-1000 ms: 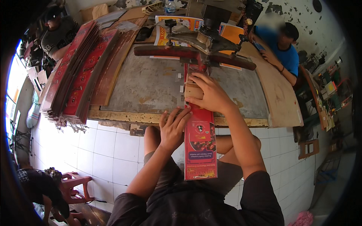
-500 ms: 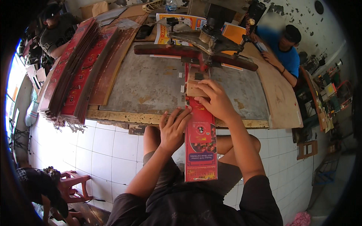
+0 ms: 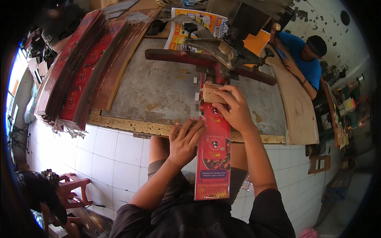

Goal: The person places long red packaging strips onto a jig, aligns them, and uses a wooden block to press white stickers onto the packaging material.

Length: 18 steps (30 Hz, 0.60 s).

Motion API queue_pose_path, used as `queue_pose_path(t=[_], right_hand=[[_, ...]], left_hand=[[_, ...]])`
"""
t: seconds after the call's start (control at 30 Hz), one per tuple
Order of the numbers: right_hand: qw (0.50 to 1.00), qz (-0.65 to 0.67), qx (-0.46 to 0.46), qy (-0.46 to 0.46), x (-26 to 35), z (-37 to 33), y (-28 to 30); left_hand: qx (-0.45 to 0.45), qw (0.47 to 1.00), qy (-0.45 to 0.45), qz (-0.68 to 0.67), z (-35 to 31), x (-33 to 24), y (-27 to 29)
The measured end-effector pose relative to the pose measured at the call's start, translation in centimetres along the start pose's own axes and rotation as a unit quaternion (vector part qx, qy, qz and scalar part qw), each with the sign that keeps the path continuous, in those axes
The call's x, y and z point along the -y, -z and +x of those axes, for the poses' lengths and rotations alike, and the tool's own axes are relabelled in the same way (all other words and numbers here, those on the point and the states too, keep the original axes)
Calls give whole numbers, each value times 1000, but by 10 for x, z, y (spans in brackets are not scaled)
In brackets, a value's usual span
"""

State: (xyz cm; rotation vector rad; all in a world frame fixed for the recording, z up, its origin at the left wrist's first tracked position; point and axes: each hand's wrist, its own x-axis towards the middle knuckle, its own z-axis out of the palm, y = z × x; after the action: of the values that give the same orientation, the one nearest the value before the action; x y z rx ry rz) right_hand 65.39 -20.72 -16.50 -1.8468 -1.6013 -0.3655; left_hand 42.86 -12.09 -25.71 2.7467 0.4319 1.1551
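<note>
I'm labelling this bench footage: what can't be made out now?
Head view, red printed strip: the stretch beneath the wooden block is hidden by it.
Head view, left hand: its fingertips are blurred.
Head view, bottle: its top is cut off by the upper edge.
Head view, pink thing: cut off by the lower edge; its kind is unclear.

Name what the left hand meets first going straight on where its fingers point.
Likely the red printed strip: the left hand's fingers point forward and rightward, tips at its left edge. Whether they already touch it is unclear.
</note>
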Motion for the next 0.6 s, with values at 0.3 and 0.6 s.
queue_pose_path(t=[0.3, 0.6], right_hand=[[999, -28, -16, 9, -3, -3, -6], [999, -37, -18, 6, -2, -5, -6]], left_hand=[[7, 1000, -1, 9, 0, 0, 1], [67, 997, 1, -28, 3, 1, 15]])
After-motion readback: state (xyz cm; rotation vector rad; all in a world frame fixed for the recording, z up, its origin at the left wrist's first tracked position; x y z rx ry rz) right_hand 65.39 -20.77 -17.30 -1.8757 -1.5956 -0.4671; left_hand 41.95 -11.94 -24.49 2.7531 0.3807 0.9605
